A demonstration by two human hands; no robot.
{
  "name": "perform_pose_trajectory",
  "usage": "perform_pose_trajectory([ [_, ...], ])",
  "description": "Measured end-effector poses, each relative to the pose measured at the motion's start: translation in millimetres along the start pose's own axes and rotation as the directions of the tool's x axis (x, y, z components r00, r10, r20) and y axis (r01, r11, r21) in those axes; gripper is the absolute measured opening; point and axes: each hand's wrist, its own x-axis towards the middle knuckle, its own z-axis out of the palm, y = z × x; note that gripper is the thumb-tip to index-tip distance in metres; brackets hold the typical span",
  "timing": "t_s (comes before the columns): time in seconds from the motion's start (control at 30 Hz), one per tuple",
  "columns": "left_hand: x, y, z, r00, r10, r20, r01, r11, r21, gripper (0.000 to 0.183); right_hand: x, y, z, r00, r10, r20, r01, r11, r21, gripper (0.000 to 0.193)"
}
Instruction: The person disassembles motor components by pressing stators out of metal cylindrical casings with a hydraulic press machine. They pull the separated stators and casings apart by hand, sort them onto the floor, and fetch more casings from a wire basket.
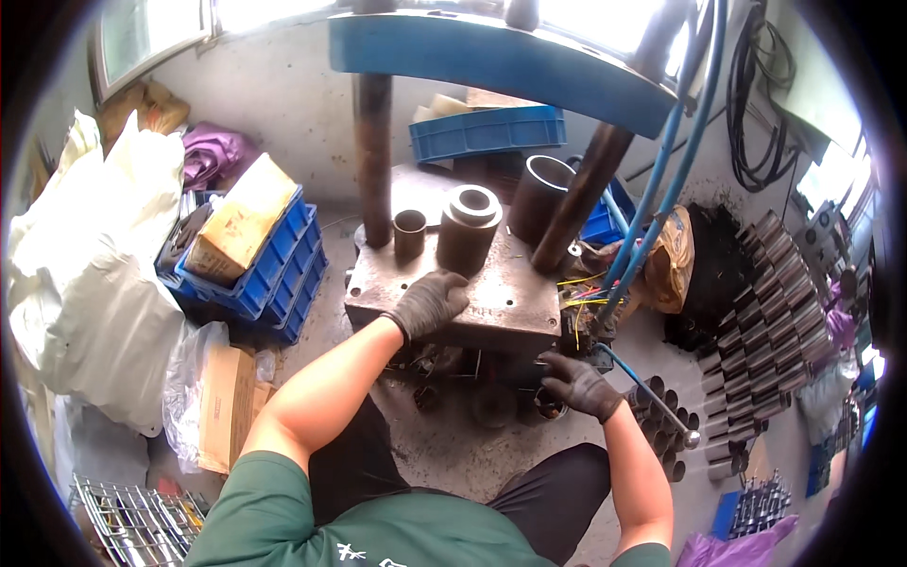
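Observation:
My left hand, in a dark grey work glove, lies over the front of the thick steel plate of a press. Its fingers rest on the plate just before a dark metal cylinder topped by a lighter ring; whether they touch the cylinder I cannot tell. To the left of that stands a smaller tube, and behind on the right a wider tube. My right hand, gloved alike, hovers below the plate's right front corner, fingers apart and holding nothing visible. Close to it runs a blue lever with a ball end.
A blue press crossbeam spans two steel columns overhead. Blue hoses and loose wires hang at the right. Stacked metal tubes line the right side. Blue crates and white sacks stand at the left.

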Motion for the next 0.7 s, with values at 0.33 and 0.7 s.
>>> perform_pose_trajectory([
  [0.33,29,-62,-10,0.914,-0.349,-0.207,0.3,0.925,-0.232,0.046,226,-199,-8,0.755,-0.547,-0.361,0.175,0.7,-0.693,0.055],
  [0.7,39,-86,-3,0.871,-0.374,-0.319,0.27,0.906,-0.325,0.042,241,-188,10,0.805,-0.497,-0.324,0.121,0.673,-0.73,0.084],
])
